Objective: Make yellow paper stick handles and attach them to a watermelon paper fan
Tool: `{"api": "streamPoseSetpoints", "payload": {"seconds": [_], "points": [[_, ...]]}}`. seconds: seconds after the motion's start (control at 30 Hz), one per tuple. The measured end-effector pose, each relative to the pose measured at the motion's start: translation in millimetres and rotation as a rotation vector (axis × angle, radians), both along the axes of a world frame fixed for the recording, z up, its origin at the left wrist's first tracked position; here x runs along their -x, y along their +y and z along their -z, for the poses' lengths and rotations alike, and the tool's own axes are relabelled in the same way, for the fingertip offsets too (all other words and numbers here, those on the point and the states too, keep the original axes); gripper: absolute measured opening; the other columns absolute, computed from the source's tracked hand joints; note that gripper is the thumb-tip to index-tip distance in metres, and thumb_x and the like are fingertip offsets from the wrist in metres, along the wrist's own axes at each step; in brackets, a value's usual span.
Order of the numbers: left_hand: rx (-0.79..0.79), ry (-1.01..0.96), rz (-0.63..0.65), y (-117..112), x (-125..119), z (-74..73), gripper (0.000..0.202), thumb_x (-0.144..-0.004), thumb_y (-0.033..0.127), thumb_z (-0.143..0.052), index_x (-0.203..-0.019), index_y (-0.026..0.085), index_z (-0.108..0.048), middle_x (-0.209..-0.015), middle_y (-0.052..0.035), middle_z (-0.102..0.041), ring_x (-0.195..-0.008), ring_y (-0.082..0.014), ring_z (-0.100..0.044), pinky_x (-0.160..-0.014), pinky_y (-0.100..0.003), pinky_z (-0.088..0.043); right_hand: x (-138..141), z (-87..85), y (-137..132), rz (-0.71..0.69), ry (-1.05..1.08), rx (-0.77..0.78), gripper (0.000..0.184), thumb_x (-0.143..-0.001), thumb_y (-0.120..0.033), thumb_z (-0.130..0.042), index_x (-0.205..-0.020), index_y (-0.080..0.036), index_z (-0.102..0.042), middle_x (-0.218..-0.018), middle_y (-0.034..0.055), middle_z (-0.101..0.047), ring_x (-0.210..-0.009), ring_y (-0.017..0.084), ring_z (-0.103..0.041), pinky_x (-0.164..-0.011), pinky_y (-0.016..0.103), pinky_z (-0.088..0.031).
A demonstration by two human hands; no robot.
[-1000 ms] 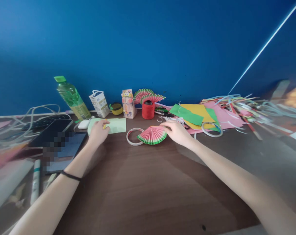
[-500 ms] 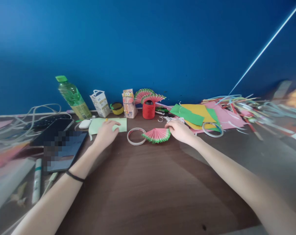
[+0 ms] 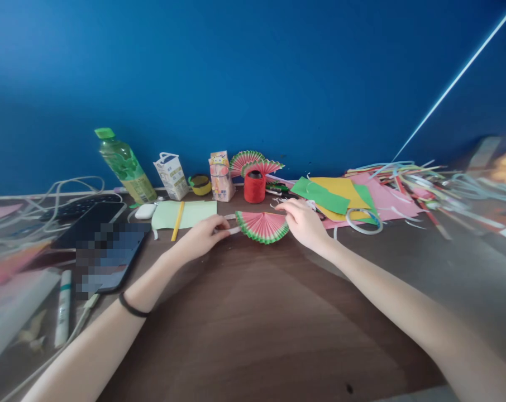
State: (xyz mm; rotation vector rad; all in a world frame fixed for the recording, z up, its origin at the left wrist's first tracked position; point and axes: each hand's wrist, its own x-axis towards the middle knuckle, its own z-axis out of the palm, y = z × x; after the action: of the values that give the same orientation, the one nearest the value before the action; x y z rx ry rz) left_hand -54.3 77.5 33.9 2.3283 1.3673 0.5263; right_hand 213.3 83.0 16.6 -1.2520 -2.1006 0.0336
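Note:
My right hand (image 3: 305, 223) pinches the right edge of a pleated paper fan (image 3: 262, 226), pink with a green and white rim like a watermelon slice. The fan is spread in a half circle just above the table. To its left, my left hand (image 3: 209, 234) has its fingers closed on a roll of tape (image 3: 234, 229), which is partly hidden behind the hand and the fan. Left of that hand, a yellow stick (image 3: 177, 220) lies across a sheet of pale green paper (image 3: 200, 209).
Along the blue wall stand a green bottle (image 3: 125, 167), a milk carton (image 3: 172, 176), a decorated carton (image 3: 222, 176) and a red can-like holder (image 3: 254, 187). Coloured paper (image 3: 357, 192) and another tape roll (image 3: 364, 221) lie right. A phone (image 3: 119, 259) and marker (image 3: 63, 310) lie left.
My left hand has moved right from the green paper to the tape roll and closed on it. The fan has been raised and tilted, showing more of its pleats; the yellow stick is uncovered.

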Motion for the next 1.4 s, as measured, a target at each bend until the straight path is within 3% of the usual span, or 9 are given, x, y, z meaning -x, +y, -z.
{"api": "streamPoseSetpoints", "payload": {"seconds": [0.2,0.3,0.4,0.53,0.67,0.8,0.9,1.13,1.4], "points": [[-0.061,-0.161,-0.203,13.0,12.8,-3.6,0.02,-0.08,0.037,-0.046,-0.079,0.018,-0.054,-0.081,-0.0028,-0.061,-0.075,-0.0182,-0.054,-0.072,-0.031,-0.04,7.6,6.4,-2.4,-0.072,-0.15,0.082,0.027,-0.088,-0.025,-0.044,-0.106,-0.016,-0.062,-0.099,0.0094,-0.063,-0.094,0.022,-0.057,-0.084,0.038,-0.045],[-0.01,-0.289,-0.225,20.0,22.8,-1.6,0.02,-0.078,0.038,-0.048,-0.08,0.019,-0.051,-0.079,-0.0024,-0.063,-0.075,-0.018,-0.056,-0.07,-0.03,-0.04,8.5,11.2,-2.8,-0.034,-0.257,0.126,0.03,-0.086,-0.032,-0.049,-0.108,-0.016,-0.062,-0.1,0.0103,-0.062,-0.095,0.024,-0.056,-0.083,0.04,-0.045],[0.007,-0.433,-0.23,20.6,26.5,-4.1,0.022,-0.077,0.041,-0.05,-0.081,0.019,-0.049,-0.078,-0.0029,-0.065,-0.074,-0.0176,-0.057,-0.067,-0.029,-0.039,7.4,15.8,-1.5,-0.01,-0.284,0.13,0.024,-0.084,-0.029,-0.051,-0.101,-0.017,-0.064,-0.098,0.0096,-0.063,-0.095,0.025,-0.056,-0.083,0.04,-0.044],[0.041,-0.549,-0.153,11.8,16.6,-11.5,0.019,-0.079,0.037,-0.051,-0.083,0.019,-0.049,-0.081,-0.0033,-0.067,-0.081,-0.0173,-0.059,-0.071,-0.028,-0.039,7.7,17.6,-0.1,-0.016,-0.194,0.086,0.019,-0.082,-0.02,-0.051,-0.096,-0.017,-0.063,-0.097,0.0091,-0.063,-0.095,0.025,-0.056,-0.084,0.042,-0.044],[0.134,-0.613,-0.065,-0.9,-2.6,-14.6,0.015,-0.08,0.033,-0.052,-0.083,0.019,-0.048,-0.081,-0.0027,-0.067,-0.083,-0.017,-0.06,-0.074,-0.029,-0.041,16.2,6.8,-9.4,-0.134,0.017,-0.041,0.022,-0.083,-0.012,-0.044,-0.098,-0.017,-0.059,-0.098,0.0095,-0.061,-0.096,0.023,-0.055,-0.086,0.041,-0.045],[0.239,-0.697,0.068,-15.5,-21.0,-13.7,0.017,-0.081,0.034,-0.053,-0.085,0.018,-0.049,-0.083,-0.0033,-0.066,-0.082,-0.0167,-0.061,-0.075,-0.03,-0.044,29.6,-9.6,-31.8,-0.286,0.166,-0.15,0.03,-0.084,-0.009,-0.042,-0.11,-0.02,-0.053,-0.105,0.0087,-0.055,-0.103,0.02,-0.052,-0.091,0.039,-0.044],[0.322,-0.74,0.133,-27.8,-31.7,-14.6,0.015,-0.083,0.032,-0.053,-0.087,0.018,-0.049,-0.084,-0.0032,-0.067,-0.085,-0.016,-0.062,-0.078,-0.029,-0.045,36.6,-15.8,-46.3,-0.344,0.182,-0.137,0.037,-0.085,-0.009,-0.04,-0.119,-0.02,-0.047,-0.111,0.009,-0.052,-0.108,0.019,-0.049,-0.095,0.038,-0.043],[0.373,-0.694,0.079,-43.6,-45.3,-18.3,0.019,-0.082,0.03,-0.052,-0.096,0.019,-0.048,-0.084,-0.0043,-0.069,-0.083,-0.0166,-0.064,-0.078,-0.03,-0.047,39.8,-15.1,-52.0,-0.348,0.174,-0.033,0.048,-0.085,-0.01,-0.038,-0.131,-0.024,-0.04,-0.118,0.0095,-0.051,-0.112,0.02,-0.049,-0.096,0.041,-0.043],[0.312,-0.554,-0.01,-47.1,-46.5,-16.4,0.029,-0.082,0.037,-0.049,-0.104,0.018,-0.052,-0.078,-0.0027,-0.067,-0.068,-0.0144,-0.063,-0.071,-0.029,-0.049,42.4,-16.8,-53.8,-0.339,0.213,-0.019,0.034,-0.085,-0.01,-0.041,-0.114,-0.019,-0.055,-0.11,0.0103,-0.055,-0.105,0.019,-0.054,-0.091,0.036,-0.046]]}}
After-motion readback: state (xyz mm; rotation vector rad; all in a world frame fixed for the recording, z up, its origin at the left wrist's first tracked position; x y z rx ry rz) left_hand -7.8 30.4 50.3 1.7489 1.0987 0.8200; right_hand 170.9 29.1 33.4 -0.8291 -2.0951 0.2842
